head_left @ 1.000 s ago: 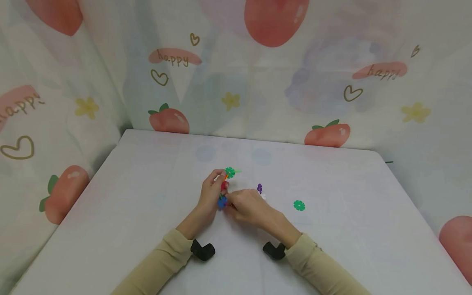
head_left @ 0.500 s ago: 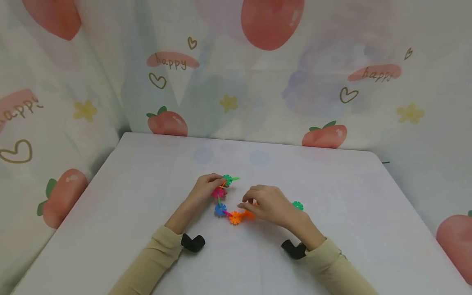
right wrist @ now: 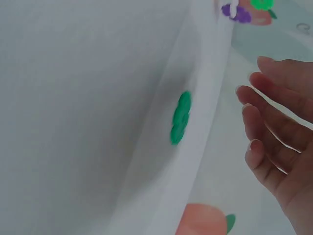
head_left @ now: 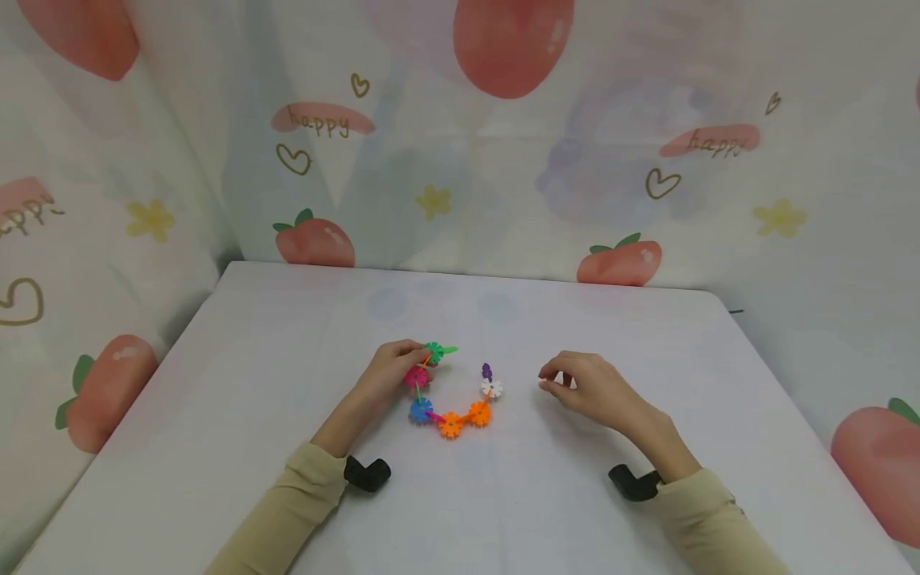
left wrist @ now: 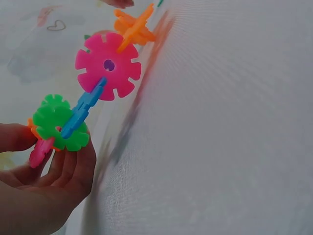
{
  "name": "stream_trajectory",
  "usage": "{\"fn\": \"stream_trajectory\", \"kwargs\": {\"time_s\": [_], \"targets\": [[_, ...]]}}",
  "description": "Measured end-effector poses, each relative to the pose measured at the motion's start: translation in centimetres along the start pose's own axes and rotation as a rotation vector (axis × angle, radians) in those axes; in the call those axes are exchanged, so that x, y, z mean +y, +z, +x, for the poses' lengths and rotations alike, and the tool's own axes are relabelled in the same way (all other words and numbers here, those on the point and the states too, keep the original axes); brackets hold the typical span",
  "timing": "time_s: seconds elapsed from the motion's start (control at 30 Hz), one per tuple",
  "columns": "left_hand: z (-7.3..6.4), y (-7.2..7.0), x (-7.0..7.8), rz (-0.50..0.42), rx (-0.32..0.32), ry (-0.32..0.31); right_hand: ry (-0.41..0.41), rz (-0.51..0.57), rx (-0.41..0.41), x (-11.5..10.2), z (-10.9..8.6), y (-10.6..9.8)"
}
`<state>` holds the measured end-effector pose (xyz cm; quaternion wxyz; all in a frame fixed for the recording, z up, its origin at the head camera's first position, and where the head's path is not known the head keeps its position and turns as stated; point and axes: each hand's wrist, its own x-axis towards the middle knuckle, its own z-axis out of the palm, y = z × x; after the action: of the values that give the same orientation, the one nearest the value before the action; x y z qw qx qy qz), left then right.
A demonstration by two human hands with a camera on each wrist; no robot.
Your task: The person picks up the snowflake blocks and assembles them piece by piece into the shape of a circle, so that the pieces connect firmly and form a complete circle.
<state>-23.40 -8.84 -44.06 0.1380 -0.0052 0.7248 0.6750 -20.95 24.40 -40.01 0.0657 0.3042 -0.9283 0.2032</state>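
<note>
A curved chain of slotted plastic snowflake discs [head_left: 450, 426] in several colours bends over the white table. Its left end is in my left hand [head_left: 388, 369], pinched between thumb and fingers near a pink disc [head_left: 415, 377] and a green one. In the left wrist view a green disc [left wrist: 54, 122] sits at the fingertips, with a blue disc [left wrist: 84, 108] slotted into it. The chain's other end has a white disc [head_left: 492, 388] and a purple disc [head_left: 486, 370]. My right hand [head_left: 604, 391] holds nothing, fingers loosely bent, near a loose green disc [right wrist: 181, 118] that it hides in the head view.
The white table [head_left: 323, 511] has a patterned cloth backdrop [head_left: 503, 200] at its back and left side. Black wrist-worn pieces [head_left: 368, 474] stick out from both cuffs, close to the tabletop.
My right hand has left the chain and moved right, over the loose green disc. The chain has spread into an open curve, its left end still in my left hand.
</note>
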Motion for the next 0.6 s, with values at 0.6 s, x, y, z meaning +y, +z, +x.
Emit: {"fn": "stream_trajectory", "kwargs": {"time_s": [0.6], "targets": [[0.1,0.1,-0.3,0.023,0.002,-0.003,0.127,0.063,-0.205,2.5,-1.5,-0.8]]}}
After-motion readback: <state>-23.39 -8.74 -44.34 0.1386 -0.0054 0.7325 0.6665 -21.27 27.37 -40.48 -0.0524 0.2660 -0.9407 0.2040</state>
